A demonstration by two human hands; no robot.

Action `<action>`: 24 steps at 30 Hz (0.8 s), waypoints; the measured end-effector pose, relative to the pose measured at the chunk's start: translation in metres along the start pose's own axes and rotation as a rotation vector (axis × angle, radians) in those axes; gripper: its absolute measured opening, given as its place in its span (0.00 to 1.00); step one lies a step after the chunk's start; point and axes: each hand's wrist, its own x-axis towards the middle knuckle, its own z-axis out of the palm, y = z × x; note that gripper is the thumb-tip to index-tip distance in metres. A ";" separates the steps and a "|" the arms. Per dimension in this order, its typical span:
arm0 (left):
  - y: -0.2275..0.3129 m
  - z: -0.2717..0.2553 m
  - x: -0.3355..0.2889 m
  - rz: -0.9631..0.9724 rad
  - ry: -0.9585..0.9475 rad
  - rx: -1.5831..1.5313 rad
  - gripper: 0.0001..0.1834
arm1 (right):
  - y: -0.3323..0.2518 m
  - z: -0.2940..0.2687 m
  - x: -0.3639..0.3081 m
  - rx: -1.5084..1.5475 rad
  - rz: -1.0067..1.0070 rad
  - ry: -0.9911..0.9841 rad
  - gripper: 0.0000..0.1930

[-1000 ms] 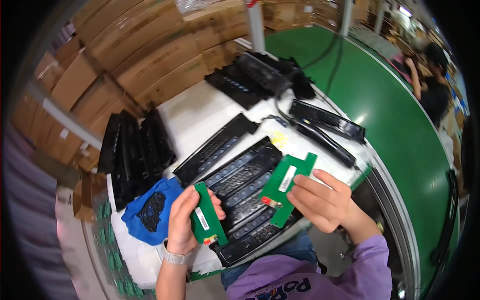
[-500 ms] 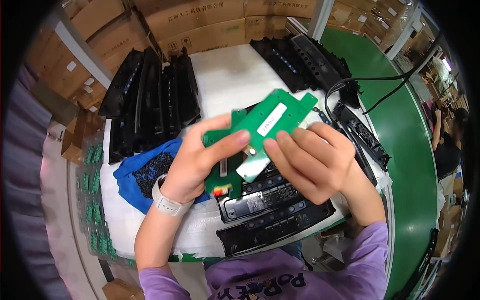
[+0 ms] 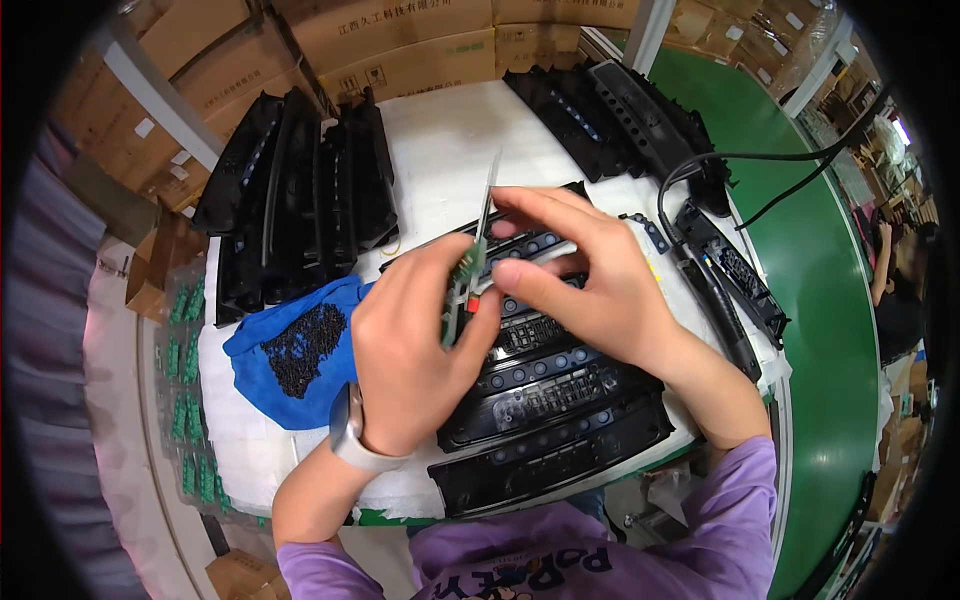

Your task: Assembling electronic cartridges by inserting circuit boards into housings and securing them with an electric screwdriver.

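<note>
Above the middle of the table, a green circuit board [image 3: 472,262] is turned nearly edge-on, with a small red connector [image 3: 473,304] at its lower end. My left hand [image 3: 415,325] is closed round its left side, the thumb below. My right hand [image 3: 590,265] grips from the other side, fingertips at the upper edge and thumb near the middle. How many boards are between my hands, I cannot tell. Beneath them lie several long black plastic housings [image 3: 555,400] with rows of round buttons. To the left, a blue cloth [image 3: 250,345] bears a heap of small black screws [image 3: 303,350].
Black housings stand stacked at the back left [image 3: 300,200] and back right [image 3: 640,120]. A black cable [image 3: 745,157] runs to a dark handheld tool [image 3: 712,300] on the right. Green boards in trays [image 3: 190,400] line the left side. Cardboard boxes [image 3: 420,60] stand behind the table.
The boards have turned from face-up to nearly edge-on. My left hand has rolled over its side of them, and my right hand has shifted left and up with its fingers spread more.
</note>
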 end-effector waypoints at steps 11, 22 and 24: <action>-0.008 -0.018 0.015 -0.152 -0.176 -0.205 0.12 | 0.011 -0.012 0.022 -0.589 -0.610 0.050 0.13; -0.056 0.005 0.005 -0.664 -0.088 -0.774 0.22 | 0.081 -0.007 0.059 -0.262 -0.070 -0.235 0.09; -0.058 0.005 0.009 -0.718 -0.074 -0.816 0.22 | 0.085 -0.005 0.058 -0.269 -0.041 -0.263 0.10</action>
